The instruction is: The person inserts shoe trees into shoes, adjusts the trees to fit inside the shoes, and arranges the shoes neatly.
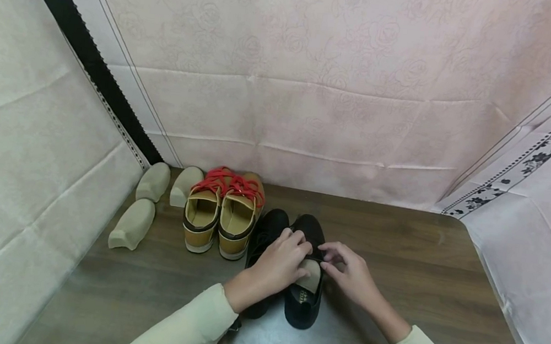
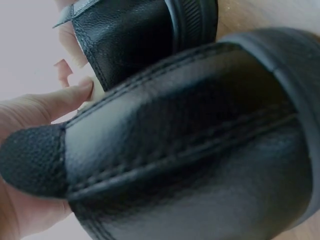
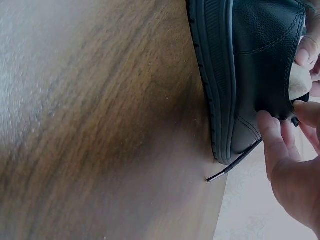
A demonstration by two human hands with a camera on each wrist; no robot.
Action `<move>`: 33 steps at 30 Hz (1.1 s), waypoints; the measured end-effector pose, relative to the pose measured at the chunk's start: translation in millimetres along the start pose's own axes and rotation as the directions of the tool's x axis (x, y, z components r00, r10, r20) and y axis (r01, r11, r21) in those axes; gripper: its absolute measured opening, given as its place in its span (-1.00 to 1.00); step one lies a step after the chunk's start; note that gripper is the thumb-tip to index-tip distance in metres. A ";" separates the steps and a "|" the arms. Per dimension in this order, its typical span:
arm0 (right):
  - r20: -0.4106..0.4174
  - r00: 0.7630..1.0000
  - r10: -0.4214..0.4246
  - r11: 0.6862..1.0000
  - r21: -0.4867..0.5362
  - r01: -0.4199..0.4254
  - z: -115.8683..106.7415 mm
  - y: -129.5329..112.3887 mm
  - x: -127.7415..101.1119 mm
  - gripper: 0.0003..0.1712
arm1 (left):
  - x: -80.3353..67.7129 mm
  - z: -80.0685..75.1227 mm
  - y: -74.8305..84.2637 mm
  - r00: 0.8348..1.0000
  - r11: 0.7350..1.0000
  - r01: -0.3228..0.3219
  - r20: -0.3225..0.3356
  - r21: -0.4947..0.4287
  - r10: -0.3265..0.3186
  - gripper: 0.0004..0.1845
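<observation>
Head view: wooden table against a pink rose-patterned cloth backdrop. Two black shoes stand side by side near the table middle, toes toward the backdrop. Left black shoe is partly under the left hand. Right black shoe has a beige insert showing in its opening. Left hand lies across both shoes, fingers curled, fingertips on the insert and on the right shoe's tongue area. Right hand sits just right of the right shoe, thumb and fingers pinched at the shoe's opening edge. Both arms wear cream sleeves. Just left of the black pair stands a pair of tan shoes with red laces, and further left lie three loose beige inserts, near the left cloth wall.

Left wrist view: close on black leather; left black shoe fills the frame, right black shoe behind it. Left thumb lies along the shoe's edge; the left hand partly wraps it, grip not fully visible.

Right wrist view: right black shoe rests with its sole on the table. Right hand fingers are curled and pinch the leather at the opening. A black lace tip hangs loose beside the sole.
</observation>
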State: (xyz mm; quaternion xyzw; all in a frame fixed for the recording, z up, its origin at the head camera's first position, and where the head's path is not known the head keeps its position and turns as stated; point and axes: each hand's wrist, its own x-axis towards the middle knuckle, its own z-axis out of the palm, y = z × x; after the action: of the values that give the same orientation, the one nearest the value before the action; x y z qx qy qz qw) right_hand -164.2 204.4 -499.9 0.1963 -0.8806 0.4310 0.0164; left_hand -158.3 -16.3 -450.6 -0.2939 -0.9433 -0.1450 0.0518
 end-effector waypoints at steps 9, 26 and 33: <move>0.004 1.000 0.004 1.000 0.017 -0.004 -0.6 1.7 0.0 -0.55 | 2.8 4.4 -2.7 1.000 1.000 -0.010 -0.011 -0.026 0.010 -0.65; 0.008 1.000 0.007 1.000 0.014 -0.007 -0.4 2.9 0.4 -0.56 | 21.0 -7.2 0.8 0.984 0.997 -0.045 0.175 0.064 0.034 -0.56; 0.009 1.000 0.011 1.000 0.015 -0.011 -0.4 2.7 0.1 -0.56 | 20.7 -2.9 0.6 0.986 0.996 -0.045 0.166 0.077 0.032 -0.53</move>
State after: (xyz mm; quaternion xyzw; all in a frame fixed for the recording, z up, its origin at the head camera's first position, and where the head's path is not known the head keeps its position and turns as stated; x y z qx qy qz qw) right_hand -165.3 206.1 -501.6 0.1936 -0.8783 0.4370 0.0088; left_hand -174.9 -5.5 -443.9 -0.3206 -0.9437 -0.0811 -0.0114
